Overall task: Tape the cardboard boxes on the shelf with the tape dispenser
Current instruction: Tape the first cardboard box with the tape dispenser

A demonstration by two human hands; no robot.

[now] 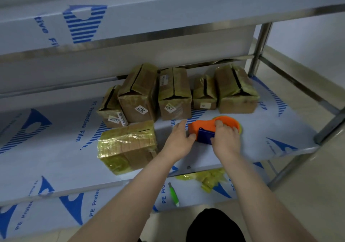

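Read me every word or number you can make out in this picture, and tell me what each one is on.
"7202": white label on the tall box.
"PE Protective Film": blue print on the shelf film.
"PE Protec", cut off: lower shelf.
"110", last digit unclear: sticker on the middle box.
Remaining box labels: too blurred to read.
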